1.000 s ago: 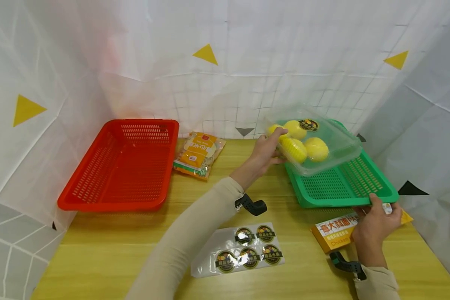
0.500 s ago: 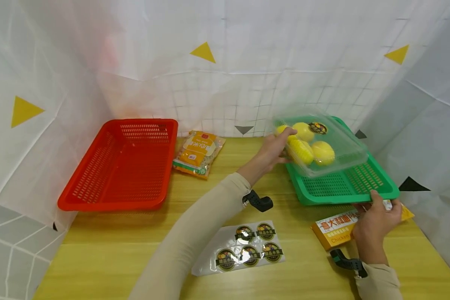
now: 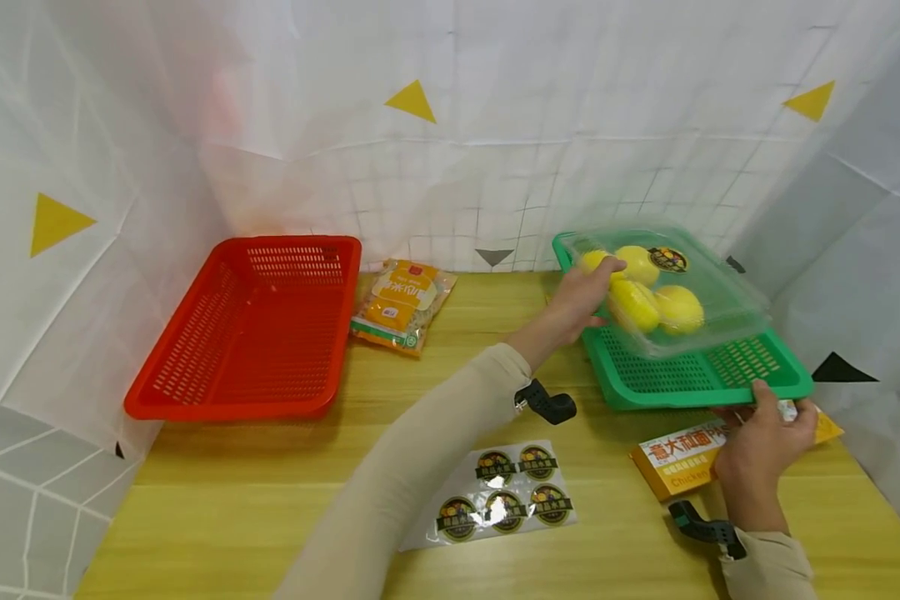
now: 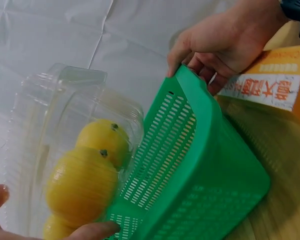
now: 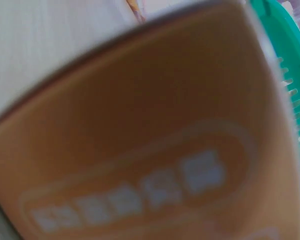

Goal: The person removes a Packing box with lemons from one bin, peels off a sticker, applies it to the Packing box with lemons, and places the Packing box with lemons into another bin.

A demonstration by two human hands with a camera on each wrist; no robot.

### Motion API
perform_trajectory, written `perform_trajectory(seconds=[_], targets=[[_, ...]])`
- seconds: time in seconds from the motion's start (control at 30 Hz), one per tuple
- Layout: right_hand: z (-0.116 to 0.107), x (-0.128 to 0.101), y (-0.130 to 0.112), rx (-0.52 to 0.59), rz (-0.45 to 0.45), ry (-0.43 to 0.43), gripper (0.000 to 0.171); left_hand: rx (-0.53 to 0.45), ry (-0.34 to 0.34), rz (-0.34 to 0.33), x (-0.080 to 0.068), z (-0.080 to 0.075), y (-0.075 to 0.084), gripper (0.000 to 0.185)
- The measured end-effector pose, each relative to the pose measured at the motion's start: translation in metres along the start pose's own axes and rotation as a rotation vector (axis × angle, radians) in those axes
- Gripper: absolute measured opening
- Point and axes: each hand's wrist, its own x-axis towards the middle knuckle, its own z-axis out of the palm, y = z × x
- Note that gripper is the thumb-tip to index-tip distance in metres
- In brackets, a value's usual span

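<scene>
Since the earlier frames, the clear clamshell box [image 3: 675, 287] of yellow fruit has been carried further right and now hangs low over the green basket [image 3: 787, 379], not yet set down on its mesh floor. It is grasped at its left end by the left hand [image 3: 581, 296], thumb on top. The basket's near right rim is gripped by the right hand [image 3: 765, 442], fingers curled over the edge, with an orange carton [image 3: 675, 467] lying just beneath it on the wooden table [image 3: 270, 500].

One round dark sticker [image 3: 667, 259] is already seen on the box lid. Four matching stickers remain on the sticker sheet [image 3: 495, 500]; their print is too small to read. Left untouched are the snack bag [image 3: 403, 304] and the red basket [image 3: 247, 325]. On the carton, Chinese characters and the word "Chicken" are made out.
</scene>
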Motion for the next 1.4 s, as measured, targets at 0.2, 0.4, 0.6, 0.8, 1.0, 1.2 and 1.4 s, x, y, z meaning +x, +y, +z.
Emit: perform_trajectory(seconds=[0.2, 0.4, 0.6, 0.8, 1.0, 1.2, 1.4], targets=[[-0.001, -0.001, -0.001, -0.005, 0.009, 0.010, 0.054, 0.038, 0.008, -0.007, 0.004, 0.012, -0.005, 0.036], [-0.001, -0.001, 0.001, -0.014, 0.011, 0.010, 0.054, 0.043, 0.053, -0.022, 0.008, 0.019, -0.006, 0.035], [0.000, -0.001, 0.000, -0.001, 0.003, 0.013, 0.054, 0.079, 0.098, -0.054, 0.011, 0.025, -0.008, 0.034], [0.001, -0.001, 0.001, 0.003, -0.015, -0.003, 0.053, 0.074, 0.124, -0.060, 0.019, 0.025, -0.017, 0.041], [0.002, -0.004, 0.001, -0.003, -0.027, -0.014, 0.055, 0.137, 0.137, -0.045, 0.018, 0.026, -0.022, 0.027], [0.002, -0.003, 0.003, -0.004, -0.025, -0.004, 0.055, 0.166, 0.134, -0.053, 0.015, 0.025, -0.022, 0.034], [0.000, -0.003, 0.002, -0.003, -0.021, -0.005, 0.055, 0.238, 0.151, -0.039, 0.015, 0.029, -0.025, 0.052]])
